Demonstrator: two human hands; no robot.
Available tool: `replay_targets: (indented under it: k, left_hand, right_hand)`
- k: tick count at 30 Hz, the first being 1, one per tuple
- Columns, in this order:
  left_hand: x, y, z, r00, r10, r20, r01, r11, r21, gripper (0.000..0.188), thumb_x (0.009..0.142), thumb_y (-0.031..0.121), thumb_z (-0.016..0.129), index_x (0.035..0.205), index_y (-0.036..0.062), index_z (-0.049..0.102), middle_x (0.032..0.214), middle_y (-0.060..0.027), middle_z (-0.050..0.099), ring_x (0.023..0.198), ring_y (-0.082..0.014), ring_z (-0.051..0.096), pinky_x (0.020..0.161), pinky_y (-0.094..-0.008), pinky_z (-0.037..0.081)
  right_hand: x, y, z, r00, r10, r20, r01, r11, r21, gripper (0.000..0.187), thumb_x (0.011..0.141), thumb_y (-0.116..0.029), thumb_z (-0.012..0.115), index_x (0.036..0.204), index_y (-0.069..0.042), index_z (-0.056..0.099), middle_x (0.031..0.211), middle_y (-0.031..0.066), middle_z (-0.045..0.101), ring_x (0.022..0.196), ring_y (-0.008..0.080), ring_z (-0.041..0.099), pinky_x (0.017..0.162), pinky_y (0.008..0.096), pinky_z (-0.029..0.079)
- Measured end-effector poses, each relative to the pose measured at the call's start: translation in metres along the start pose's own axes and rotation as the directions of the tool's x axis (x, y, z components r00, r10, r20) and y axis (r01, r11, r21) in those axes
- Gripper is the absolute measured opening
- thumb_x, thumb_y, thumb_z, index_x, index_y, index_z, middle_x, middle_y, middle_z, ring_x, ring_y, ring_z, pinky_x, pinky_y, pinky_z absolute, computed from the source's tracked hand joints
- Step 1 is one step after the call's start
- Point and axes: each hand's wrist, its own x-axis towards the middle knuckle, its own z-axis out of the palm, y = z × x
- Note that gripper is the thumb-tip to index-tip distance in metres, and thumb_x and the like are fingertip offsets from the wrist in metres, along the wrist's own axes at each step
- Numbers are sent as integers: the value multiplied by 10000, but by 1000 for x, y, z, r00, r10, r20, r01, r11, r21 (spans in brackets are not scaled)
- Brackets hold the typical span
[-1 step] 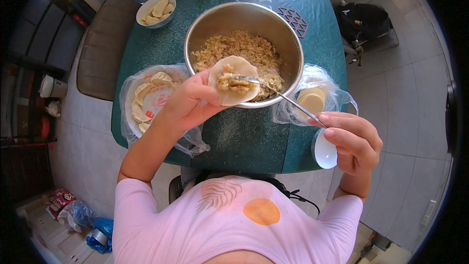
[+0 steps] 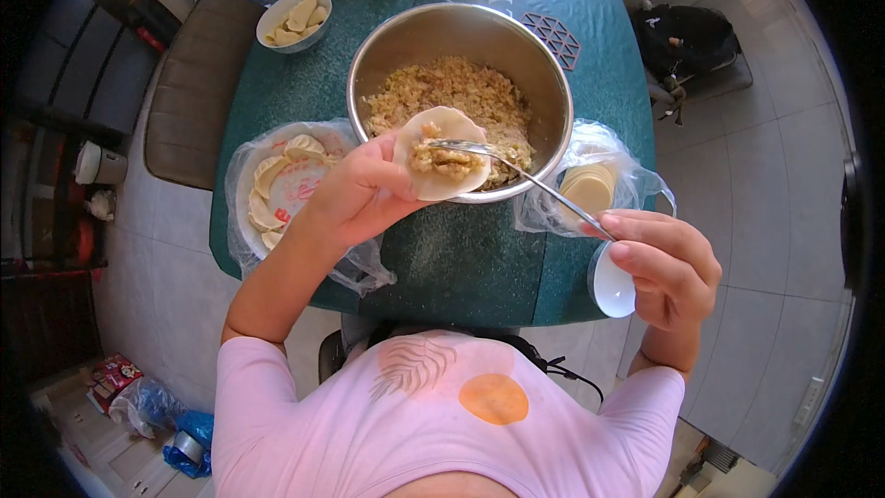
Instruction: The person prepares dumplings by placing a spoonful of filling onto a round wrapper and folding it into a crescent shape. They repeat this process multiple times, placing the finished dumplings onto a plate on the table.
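Observation:
My left hand (image 2: pixel 361 192) holds a round dumpling wrapper (image 2: pixel 418 186) flat on its fingers, over the near rim of a big steel bowl (image 2: pixel 369 51). A lump of minced filling (image 2: pixel 444 162) lies in the wrapper's middle. Pinched by its handle in my right hand (image 2: pixel 671 263) is a metal spoon (image 2: pixel 546 189), whose tip rests on that filling. More filling (image 2: pixel 452 83) covers the bottom of the steel bowl. A small white bowl (image 2: pixel 612 288) sits by the table edge, just beside my right fingers.
Left of the bowl, folded dumplings (image 2: pixel 267 175) line a plate (image 2: pixel 241 217) wrapped in plastic. To the right, a stack of wrappers (image 2: pixel 588 188) lies in a clear bag (image 2: pixel 636 186). Farther off are a bowl of pale pieces (image 2: pixel 293 44) and a lattice trivet (image 2: pixel 553 40).
The spoon's tip has shifted slightly on the filling. Both hands stay in nearly the same place, still gripping the wrapper and the spoon.

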Motion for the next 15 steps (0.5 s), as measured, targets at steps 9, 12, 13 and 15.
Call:
replay_targets:
  k: [9, 12, 13, 15]
  left_hand:
    - [-2, -3, -2, 999, -53, 0, 53, 999, -8, 713, 628, -126, 534, 1316, -46, 366, 1267, -166, 502, 1207, -261, 496, 1056, -369, 378]
    - [-2, -4, -2, 998, -58, 19, 58, 998, 1, 733, 624, -121, 538, 1328, -46, 350, 1288, -179, 485, 1221, -271, 482, 1069, -376, 358]
    - [-2, -4, -5, 998, -55, 10, 55, 998, 13, 749, 623, -110, 545, 1340, -42, 339, 1310, -189, 467, 1236, -281, 469, 1082, -384, 338]
    - [-2, -4, -8, 999, -44, -1, 44, 999, 5, 748, 626, -105, 543, 1342, -42, 335, 1313, -191, 463, 1240, -284, 465, 1085, -385, 334]
  right_hand:
    - [4, 7, 4, 999, -40, 10, 40, 998, -51, 220, 788, -74, 650, 986, 19, 642, 946, 184, 655, 829, 303, 677, 698, 358, 557]
    - [9, 7, 2, 996, -37, 81, 41, 998, -40, 218, 785, -71, 648, 984, 19, 645, 945, 191, 655, 828, 308, 677, 692, 357, 556]
    - [9, 8, 2, 996, -42, 82, 45, 998, -36, 215, 785, -73, 649, 979, 17, 646, 941, 187, 656, 825, 308, 677, 688, 357, 556]
    - [5, 5, -1, 1000, -8, -15, 8, 999, -46, 195, 785, -84, 651, 956, 11, 648, 919, 176, 661, 814, 300, 679, 681, 357, 554]
